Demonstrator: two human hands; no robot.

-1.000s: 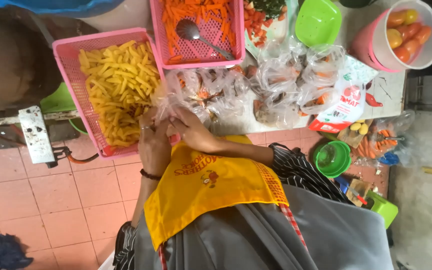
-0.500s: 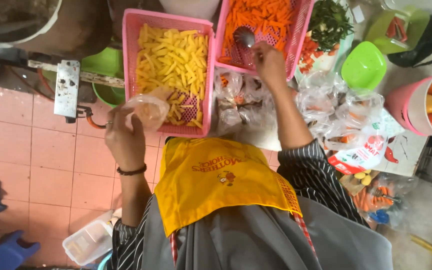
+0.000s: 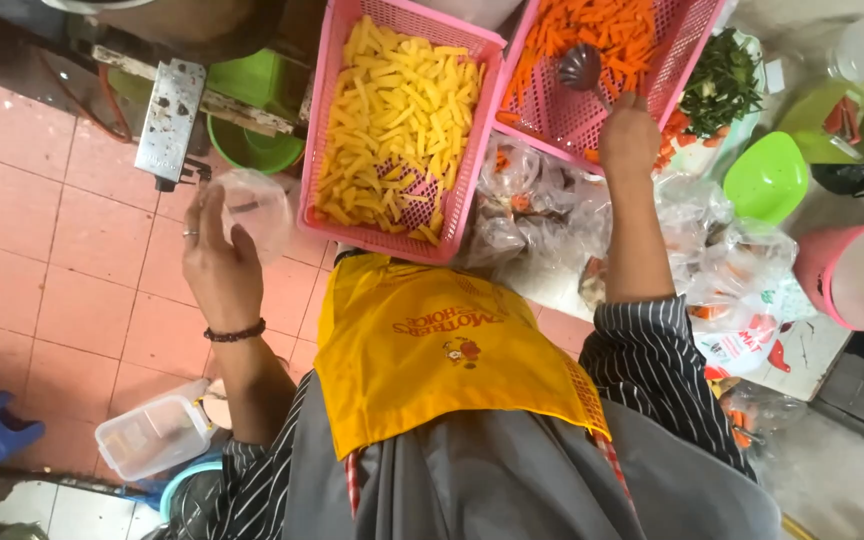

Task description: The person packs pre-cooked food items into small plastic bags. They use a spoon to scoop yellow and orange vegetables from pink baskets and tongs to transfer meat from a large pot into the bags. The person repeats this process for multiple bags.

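while the person is leaning over the table in a yellow apron [image 3: 432, 345] and a striped shirt, the left hand [image 3: 220, 268] is holding up a clear plastic bag [image 3: 252, 203] out to the left, over the pink floor tiles, with the fingers curled loosely around the bag's lower edge and the thumb against it. the right hand [image 3: 628, 135] is reaching far to the right and is closing round the handle of a metal ladle [image 3: 581, 68], whose bowl is lying in the pink basket of carrot sticks [image 3: 562, 118]. just left of that basket, and touching it, a second pink basket [image 3: 317, 175] is holding yellow cut sticks [image 3: 397, 125]. between the baskets and the apron, a heap of filled clear bags [image 3: 552, 215] is lying on the table. to the right of the carrot basket, chopped greens [image 3: 720, 85] are sitting near a green bowl [image 3: 767, 180], and further right a pink tub of tomatoes [image 3: 857, 280] is standing at the edge. near the person's left elbow, a clear lidded box [image 3: 152, 435] is resting on the floor.
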